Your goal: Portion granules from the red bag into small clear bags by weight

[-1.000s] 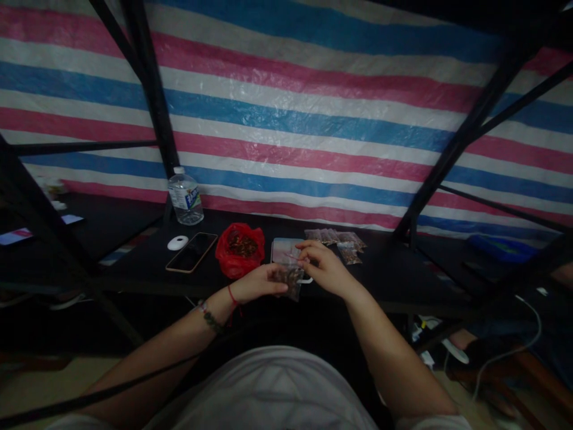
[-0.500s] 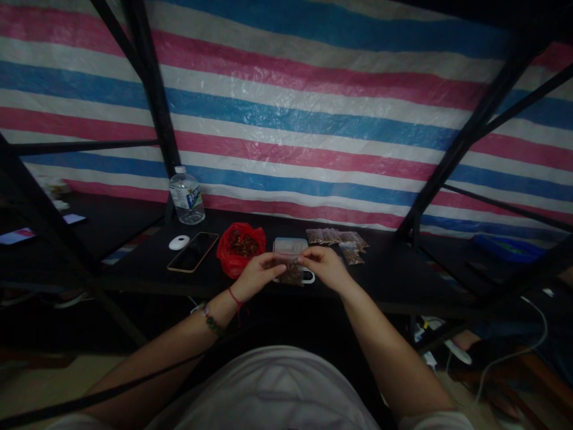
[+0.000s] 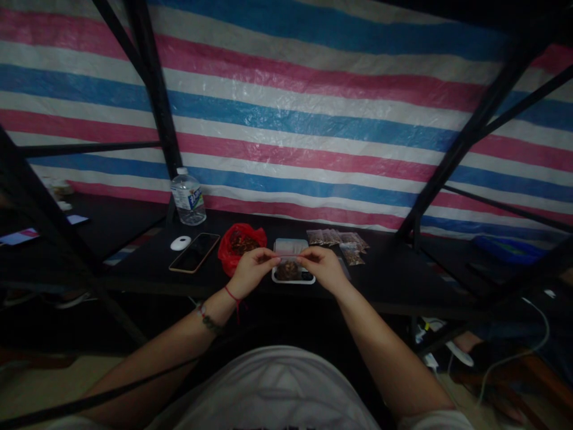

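Observation:
Between my two hands hangs a small clear zip bag (image 3: 287,270) with brown bits in it. My left hand (image 3: 256,267) pinches its top edge at the left corner, and my right hand (image 3: 323,269) pinches the right corner. Behind and beneath the bag is a small white scale (image 3: 290,245), partly hidden by the bag and my fingers. Just left of my left hand stands an open red plastic bag (image 3: 229,255) holding more brown pieces. Several filled zip bags (image 3: 329,237) lie in a row beyond my right hand, with others (image 3: 353,254) beside them.
A phone (image 3: 195,252), a white oval object (image 3: 180,243) and a clear plastic bottle (image 3: 190,200) are at the left of the black table (image 3: 394,280). Black metal posts (image 3: 156,101) stand on both sides, before a striped plastic sheet (image 3: 290,119). A blue item (image 3: 508,248) lies far right.
My hands have drawn the zip bag's top edge straighter between them, fingers now spaced evenly at both corners. The white scale's front edge shows more below the bag.

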The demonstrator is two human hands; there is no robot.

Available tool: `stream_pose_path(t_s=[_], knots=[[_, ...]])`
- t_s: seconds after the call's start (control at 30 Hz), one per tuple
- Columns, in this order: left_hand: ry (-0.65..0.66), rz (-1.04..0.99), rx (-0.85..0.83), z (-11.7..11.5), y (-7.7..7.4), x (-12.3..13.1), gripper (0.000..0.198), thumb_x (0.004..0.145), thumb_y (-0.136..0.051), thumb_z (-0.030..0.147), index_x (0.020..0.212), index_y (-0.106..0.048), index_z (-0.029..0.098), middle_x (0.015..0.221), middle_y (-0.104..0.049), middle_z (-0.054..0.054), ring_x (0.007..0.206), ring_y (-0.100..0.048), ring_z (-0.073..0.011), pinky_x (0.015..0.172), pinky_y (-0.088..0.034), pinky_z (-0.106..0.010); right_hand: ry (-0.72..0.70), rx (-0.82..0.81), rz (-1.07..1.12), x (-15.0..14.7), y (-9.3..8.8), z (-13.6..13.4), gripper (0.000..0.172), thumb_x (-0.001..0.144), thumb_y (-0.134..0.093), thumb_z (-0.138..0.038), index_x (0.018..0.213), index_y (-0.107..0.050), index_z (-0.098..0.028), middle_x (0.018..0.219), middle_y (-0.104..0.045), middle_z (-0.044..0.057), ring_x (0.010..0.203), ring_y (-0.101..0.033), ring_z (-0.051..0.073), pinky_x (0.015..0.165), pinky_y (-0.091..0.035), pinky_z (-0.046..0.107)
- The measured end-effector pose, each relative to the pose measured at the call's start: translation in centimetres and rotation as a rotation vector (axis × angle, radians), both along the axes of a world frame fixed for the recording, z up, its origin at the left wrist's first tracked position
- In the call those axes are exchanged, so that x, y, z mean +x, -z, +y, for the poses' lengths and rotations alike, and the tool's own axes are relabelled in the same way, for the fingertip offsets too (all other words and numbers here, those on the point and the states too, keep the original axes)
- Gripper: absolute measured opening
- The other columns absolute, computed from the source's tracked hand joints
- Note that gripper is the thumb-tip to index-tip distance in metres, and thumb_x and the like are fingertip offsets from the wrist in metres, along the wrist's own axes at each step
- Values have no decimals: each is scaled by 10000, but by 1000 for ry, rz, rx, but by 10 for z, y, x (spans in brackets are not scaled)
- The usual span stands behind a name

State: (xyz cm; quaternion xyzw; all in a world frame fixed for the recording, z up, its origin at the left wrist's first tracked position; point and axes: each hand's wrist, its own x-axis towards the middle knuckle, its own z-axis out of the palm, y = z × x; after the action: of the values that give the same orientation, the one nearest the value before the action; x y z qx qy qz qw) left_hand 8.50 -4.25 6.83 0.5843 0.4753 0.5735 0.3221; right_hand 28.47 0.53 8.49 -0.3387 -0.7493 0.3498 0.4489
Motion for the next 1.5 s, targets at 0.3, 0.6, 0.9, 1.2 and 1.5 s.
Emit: stream_pose_path(t_s=[0.3,0.6,0.9,1.2,1.5], knots=[[-2,-35,16,-2,2,3,220,675,-747,372,718,-701,162,681,-677,-22,642,-587,-152,604,-464,-247,-49,-14,4,-3,3,-2,182,730,-687,-349,757,-693,-169,690,-670,26,565,-570,129,533,-442,231],[56,18,23,-11,-1,8,222,735,-708,370,785,-706,154,750,-707,-44,678,-627,-167,637,-488,-261,-47,-17,31,-12,5,-13,161,710,-710,-336,728,-705,-177,673,-678,28,572,-589,140,535,-456,238],[52,87,68,-17,-5,11,180,744,-695,336,773,-726,161,732,-717,-46,661,-633,-173,618,-486,-256,-37,68,-13,-13,0,-18,109,722,-695,-293,704,-708,-187,686,-693,30,610,-609,148,573,-475,249],[5,214,134,-15,-7,8,137,735,-710,301,734,-741,168,725,-720,-59,679,-645,-186,653,-479,-271,-74,96,-62,-13,-1,-18,94,732,-693,-271,686,-712,-191,671,-689,29,621,-616,154,592,-460,249],[-10,106,83,-6,-15,-11,165,653,-775,328,683,-740,169,698,-727,-50,649,-644,-182,641,-501,-275,23,2,-39,-3,-13,-13,133,696,-723,-313,676,-719,-181,651,-685,30,594,-589,155,559,-429,250]])
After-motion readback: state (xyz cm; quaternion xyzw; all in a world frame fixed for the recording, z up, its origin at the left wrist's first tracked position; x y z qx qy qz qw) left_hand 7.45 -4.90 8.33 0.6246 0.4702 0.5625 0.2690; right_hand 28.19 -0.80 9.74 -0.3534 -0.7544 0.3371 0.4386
